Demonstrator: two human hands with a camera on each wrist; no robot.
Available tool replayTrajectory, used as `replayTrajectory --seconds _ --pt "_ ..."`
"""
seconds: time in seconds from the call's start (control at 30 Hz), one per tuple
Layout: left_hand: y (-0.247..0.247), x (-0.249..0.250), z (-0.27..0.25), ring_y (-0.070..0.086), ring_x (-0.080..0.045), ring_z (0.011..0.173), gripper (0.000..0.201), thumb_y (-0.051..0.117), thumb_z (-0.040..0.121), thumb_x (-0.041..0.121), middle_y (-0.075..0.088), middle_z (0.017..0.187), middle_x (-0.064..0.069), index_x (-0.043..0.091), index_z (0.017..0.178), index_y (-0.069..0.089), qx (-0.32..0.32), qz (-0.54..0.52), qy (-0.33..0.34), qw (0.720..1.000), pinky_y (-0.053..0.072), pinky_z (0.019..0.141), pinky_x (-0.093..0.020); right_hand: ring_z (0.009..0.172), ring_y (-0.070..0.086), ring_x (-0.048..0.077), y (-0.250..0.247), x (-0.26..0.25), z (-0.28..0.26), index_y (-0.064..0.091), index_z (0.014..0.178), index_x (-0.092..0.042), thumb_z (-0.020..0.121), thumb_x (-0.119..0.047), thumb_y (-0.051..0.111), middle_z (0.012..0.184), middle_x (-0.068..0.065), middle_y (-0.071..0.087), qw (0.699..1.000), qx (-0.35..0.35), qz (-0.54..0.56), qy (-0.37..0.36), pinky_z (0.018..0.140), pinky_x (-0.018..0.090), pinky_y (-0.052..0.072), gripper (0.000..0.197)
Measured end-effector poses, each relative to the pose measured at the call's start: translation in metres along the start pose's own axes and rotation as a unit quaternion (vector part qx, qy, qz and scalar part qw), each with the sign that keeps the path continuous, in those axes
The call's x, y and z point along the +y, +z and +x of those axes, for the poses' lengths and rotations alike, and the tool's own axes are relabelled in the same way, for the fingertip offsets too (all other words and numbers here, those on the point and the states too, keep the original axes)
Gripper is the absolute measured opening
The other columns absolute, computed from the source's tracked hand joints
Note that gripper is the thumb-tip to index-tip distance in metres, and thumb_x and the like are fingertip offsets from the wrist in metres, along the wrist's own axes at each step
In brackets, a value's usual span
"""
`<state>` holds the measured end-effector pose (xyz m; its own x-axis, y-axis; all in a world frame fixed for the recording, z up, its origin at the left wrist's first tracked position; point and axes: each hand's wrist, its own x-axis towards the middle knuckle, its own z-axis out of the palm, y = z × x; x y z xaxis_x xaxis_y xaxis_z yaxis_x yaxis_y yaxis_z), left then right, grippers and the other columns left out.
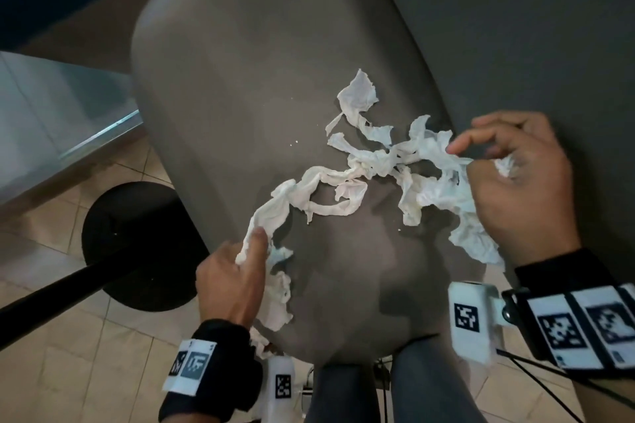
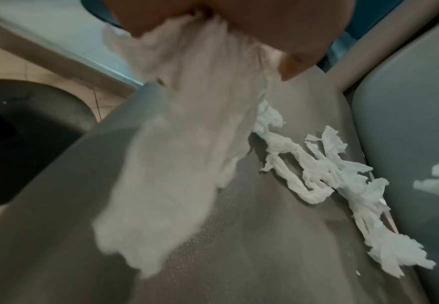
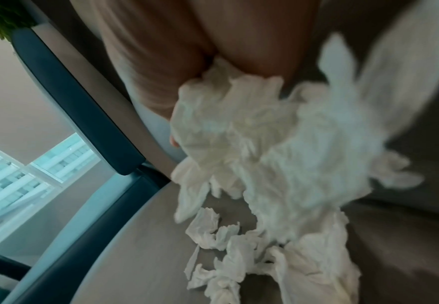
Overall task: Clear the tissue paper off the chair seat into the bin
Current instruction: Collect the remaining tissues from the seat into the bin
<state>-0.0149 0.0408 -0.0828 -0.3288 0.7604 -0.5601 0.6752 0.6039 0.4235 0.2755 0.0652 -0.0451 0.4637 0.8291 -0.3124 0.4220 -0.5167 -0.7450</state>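
On the grey seat (image 1: 240, 86) in front of me, torn white tissue (image 1: 364, 161) lies in a long ragged string, running from the near left edge across to the right, close to the backrest (image 1: 536, 27). My left hand (image 1: 233, 282) is at the near left end, its fingers curled round a bunch of the tissue, which hangs down from the grip in the left wrist view. My right hand (image 1: 519, 178) is at the right end, its thumb and fingers curled over a crumpled wad, with the forefinger reaching out over the strands. A few white crumbs dot the seat. On the tiled floor (image 1: 68, 354) to the left stands a round black bin (image 1: 137, 244), beside the seat.
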Motion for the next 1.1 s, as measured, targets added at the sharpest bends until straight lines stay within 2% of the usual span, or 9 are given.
replayTrajectory --seconds 0.13,0.23,0.3,0.43,0.6,0.7,0.83,0.97,1.1 --pt "-0.006 -0.001 0.0 0.055 -0.02 0.068 0.044 0.05 0.097 0.042 0.06 0.076 -0.006 0.007 0.072 0.057 0.059 0.004 0.003 0.998 0.037 0.059 -0.027 0.088 0.066 0.007 0.004 0.0 0.003 0.064 0.064 -0.018 0.069 0.011 0.044 0.09 -0.001 0.069 0.998 0.025 0.061 -0.017 0.088 0.027 0.052 0.035" --pt "-0.011 -0.002 0.006 0.054 -0.019 0.08 0.021 0.056 0.092 0.023 0.061 0.094 -0.009 0.006 0.082 0.064 0.106 0.072 0.059 0.99 0.038 0.073 -0.03 0.061 0.063 0.012 0.008 0.002 0.006 0.063 0.064 -0.012 0.072 0.005 0.042 0.08 -0.002 0.069 0.996 0.033 0.086 0.008 0.062 0.035 0.055 0.028" --pt "-0.012 0.002 0.009 0.056 -0.021 0.084 0.005 0.06 0.086 0.012 0.061 0.096 -0.009 0.008 0.089 0.062 0.117 0.054 0.073 0.989 0.042 0.076 -0.032 0.05 0.052 0.008 0.013 0.009 0.009 0.065 0.071 -0.017 0.076 -0.001 0.044 0.077 -0.009 0.065 0.998 0.019 0.064 0.017 0.048 0.026 0.042 0.027" --pt "-0.001 0.023 0.015 0.061 -0.027 0.077 0.019 0.053 0.085 0.002 0.063 0.087 -0.006 0.013 0.099 0.052 0.098 -0.008 0.116 0.988 0.046 0.072 -0.031 0.071 0.055 0.002 0.026 0.036 0.018 0.066 0.09 -0.024 0.083 -0.019 0.055 0.094 -0.007 0.067 0.997 -0.055 -0.033 0.045 0.07 0.024 0.043 0.015" --pt "0.042 0.057 0.03 0.059 -0.029 0.076 0.031 0.056 0.085 0.022 0.061 0.078 0.002 0.025 0.115 0.05 -0.019 0.065 0.148 0.987 0.047 0.076 -0.032 0.106 0.06 0.025 0.046 0.071 0.013 0.056 0.112 -0.039 0.074 -0.048 0.069 0.118 -0.003 0.055 0.953 -0.201 -0.211 0.084 0.093 0.041 0.049 0.041" --pt "0.067 0.062 0.042 0.055 -0.028 0.084 0.036 0.062 0.083 0.034 0.061 0.094 -0.006 0.028 0.117 0.05 -0.089 0.142 0.099 0.981 0.045 0.079 -0.033 0.104 0.06 0.032 0.05 0.083 0.007 0.058 0.109 -0.034 0.078 -0.034 0.066 0.118 0.0 0.056 0.952 -0.183 -0.231 0.08 0.088 0.04 0.049 0.031" --pt "0.073 0.07 0.048 0.057 -0.034 0.091 0.03 0.062 0.085 0.035 0.067 0.097 -0.015 0.017 0.109 0.065 -0.07 0.195 0.095 0.974 0.036 0.074 -0.029 0.088 0.059 0.03 0.044 0.084 0.005 0.059 0.081 -0.022 0.077 -0.021 0.058 0.097 0.001 0.063 0.975 -0.135 -0.158 0.08 0.077 0.036 0.049 0.005" --pt "0.057 0.072 0.045 0.059 -0.035 0.106 0.036 0.061 0.086 0.032 0.067 0.112 -0.018 0.006 0.11 0.067 0.015 0.079 0.085 0.993 0.043 0.085 -0.033 0.08 0.055 0.022 0.03 0.078 0.003 0.057 0.073 -0.014 0.075 -0.007 0.056 0.081 -0.003 0.061 0.991 -0.093 -0.066 0.064 0.071 0.031 0.044 0.007" --pt "0.042 0.062 0.034 0.066 -0.025 0.094 0.02 0.05 0.077 0.009 0.07 0.092 0.0 0.027 0.083 0.056 0.087 -0.082 0.076 0.99 0.053 0.086 -0.037 0.085 0.054 0.015 0.019 0.074 0.0 0.057 0.073 -0.018 0.07 0.004 0.054 0.092 0.002 0.06 0.996 -0.068 -0.032 0.046 0.078 0.028 0.043 0.022"
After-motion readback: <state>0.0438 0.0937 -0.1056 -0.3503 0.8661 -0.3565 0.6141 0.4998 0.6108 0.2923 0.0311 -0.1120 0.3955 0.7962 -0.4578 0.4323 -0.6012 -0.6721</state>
